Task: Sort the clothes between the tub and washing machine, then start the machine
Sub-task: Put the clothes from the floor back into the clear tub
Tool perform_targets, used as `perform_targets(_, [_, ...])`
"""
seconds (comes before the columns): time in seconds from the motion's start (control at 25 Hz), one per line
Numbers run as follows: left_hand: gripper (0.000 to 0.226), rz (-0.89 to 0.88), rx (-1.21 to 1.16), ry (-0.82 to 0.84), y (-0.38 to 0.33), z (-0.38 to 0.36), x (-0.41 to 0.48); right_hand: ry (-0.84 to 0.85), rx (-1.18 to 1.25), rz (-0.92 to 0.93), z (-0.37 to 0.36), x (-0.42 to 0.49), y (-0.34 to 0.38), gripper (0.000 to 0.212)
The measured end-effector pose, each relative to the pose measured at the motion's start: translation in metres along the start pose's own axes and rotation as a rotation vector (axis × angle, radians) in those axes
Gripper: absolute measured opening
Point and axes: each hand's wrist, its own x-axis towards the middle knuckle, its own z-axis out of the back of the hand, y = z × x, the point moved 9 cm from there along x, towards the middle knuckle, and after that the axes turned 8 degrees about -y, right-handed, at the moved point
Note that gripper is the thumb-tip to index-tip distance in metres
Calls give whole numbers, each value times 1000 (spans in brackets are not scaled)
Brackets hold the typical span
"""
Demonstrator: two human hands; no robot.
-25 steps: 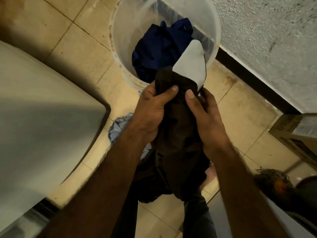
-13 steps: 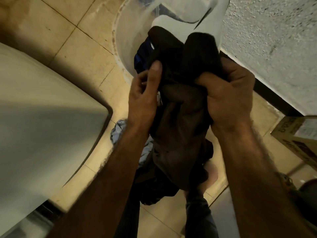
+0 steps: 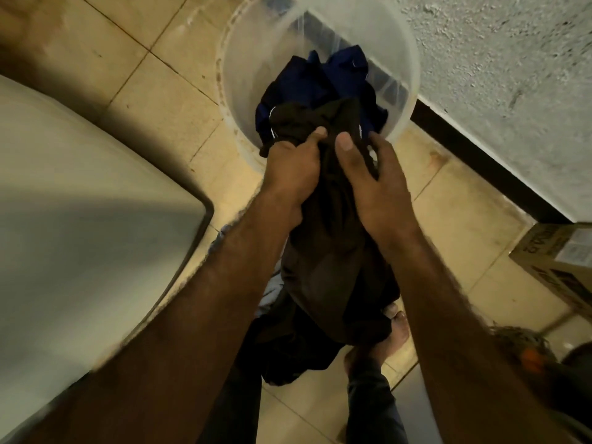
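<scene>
- Left hand [image 3: 292,169]: fingers curled tight round a bunched fold of the dark brown garment [image 3: 330,257], thumb laid across the top of the fold.
- Right hand [image 3: 373,187]: thumb pressed flat on the cloth just beside the left thumb, fingers wrapped round the garment's far right side. Both hands grip the same piece.
- Garment: the upper end is bunched over the near rim of the tub [image 3: 248,68] and touches the blue clothes [image 3: 344,72] inside. The rest hangs down between the forearms toward the floor [image 3: 153,97].
- Tub: round, translucent white, standing on the floor at the far middle of the scene, close to the wall [image 3: 499,75]. Blue clothes are heaped inside it.
- Washing machine [image 3: 80,225]: pale top with a rounded corner, at the left, apart from the tub.
- Light blue cloth [image 3: 270,291]: on the floor beside the machine, largely hidden by the left forearm.
- Bare foot [image 3: 395,334]: on the tiles below the hanging garment.
- Cardboard box [image 3: 557,261]: at the right edge, near the black skirting [image 3: 480,165].
</scene>
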Motion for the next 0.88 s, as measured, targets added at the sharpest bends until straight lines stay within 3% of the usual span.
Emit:
perform_targets(0.08, [26,58,-57,-4,0,-1,5,55,131,-124,-4,-2,-20,137])
perform_targets(0.16, [29,59,-91,31,-3,-5,12,30,158,-128,0,-1,-28,142])
perform_targets(0.32, [31,38,-91,68,-5,-8,19,155,36,-229,-5,-6,-40,115])
perform_targets(0.4, [34,24,-118,60,-7,-7,21,194,-40,-222,-4,-11,-45,91])
perform_targets(0.52, [47,7,-217,133,-9,-13,17,89,168,-78,4,-9,-22,55])
perform_targets(0.64, [65,63,-360,361,12,-26,-9,42,381,11,0,8,18,49])
perform_targets(0.76, [60,108,-234,428,43,-21,-31,41,462,-122,-8,34,30,54])
perform_targets(0.88, [51,113,-130,389,48,-17,-29,-35,257,-106,1,35,20,52])
